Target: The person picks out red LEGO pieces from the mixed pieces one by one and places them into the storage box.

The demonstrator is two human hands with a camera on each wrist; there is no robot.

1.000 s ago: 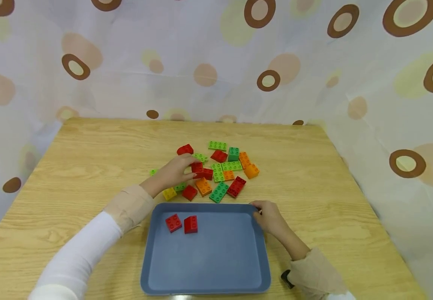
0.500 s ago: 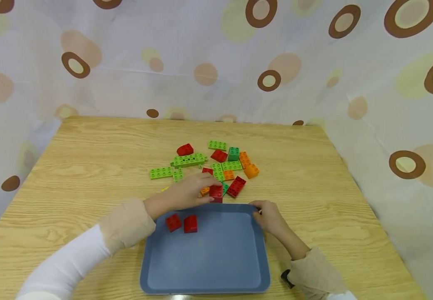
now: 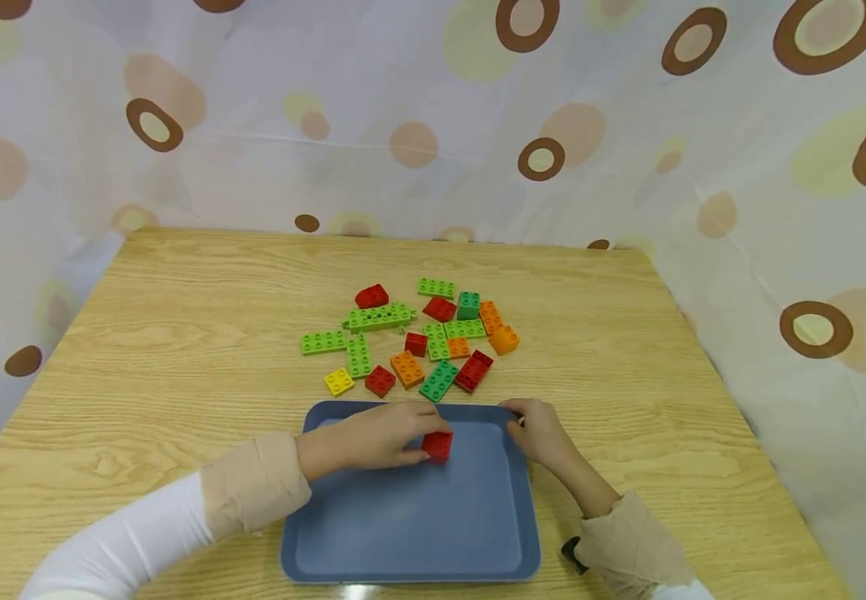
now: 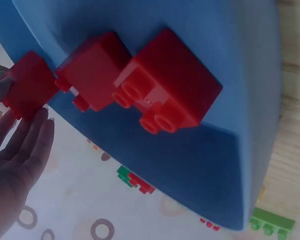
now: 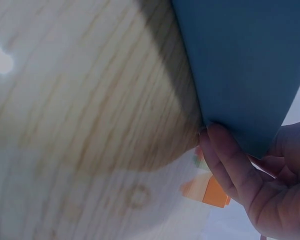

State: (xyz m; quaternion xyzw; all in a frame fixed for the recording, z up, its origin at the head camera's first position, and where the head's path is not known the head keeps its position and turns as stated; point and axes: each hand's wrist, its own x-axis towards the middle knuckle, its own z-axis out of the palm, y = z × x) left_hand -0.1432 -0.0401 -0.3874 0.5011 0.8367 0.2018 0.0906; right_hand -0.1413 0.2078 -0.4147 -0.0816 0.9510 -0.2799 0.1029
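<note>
A red toy building brick (image 3: 438,447) is pinched between the thumb and fingers of my left hand (image 3: 383,437), above the upper part of the blue-grey tray (image 3: 417,533). In the left wrist view that held brick (image 4: 32,85) is at the left, and two other red bricks, one (image 4: 175,82) nearer and one (image 4: 97,70) beside it, lie inside the tray. From the head view the left hand hides those two. My right hand (image 3: 543,433) grips the tray's far right corner; in the right wrist view its fingers (image 5: 235,160) lie against the tray's outer side.
Beyond the tray a loose group of bricks lies on the wooden table (image 3: 215,333): light green plates (image 3: 378,317), a dark green brick (image 3: 439,381), orange bricks (image 3: 407,369), a yellow brick (image 3: 339,382) and several red ones. A patterned curtain (image 3: 372,108) hangs behind the table.
My left hand picked up a red brick from the group and carried it toward me, over the tray. The right hand has stayed at the tray's corner.
</note>
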